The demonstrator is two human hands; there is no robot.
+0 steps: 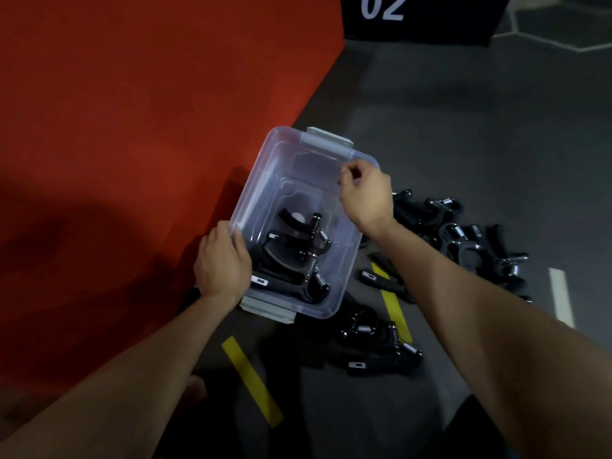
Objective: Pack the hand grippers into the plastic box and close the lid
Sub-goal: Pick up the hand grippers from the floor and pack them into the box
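- Nearest, a loose hand gripper (374, 342) lies on the grey floor (463, 127) just beside the near right corner of the plastic box (265, 167), near two yellow tape strips (251, 380).
- The hand grippers look stiff and fairly heavy for their size, with metal springs that may snag on each other; a padded handle is probably the surest place to hold one.
- The left hand (223, 263) grips the box's near left rim, fingers curled over the edge, forearm reaching in from the near left.
- Inside the box, a few packed grippers (298, 256) lie stacked towards its near end.
- The box looks light and slightly flexible, so bracing it by the rim makes sense.
- The right hand (366, 193) hovers over the box's far right rim, fingers curled; I cannot tell whether it pinches anything.
- To the right lies a pile of unpacked grippers (463, 240).
- No lid is visible.
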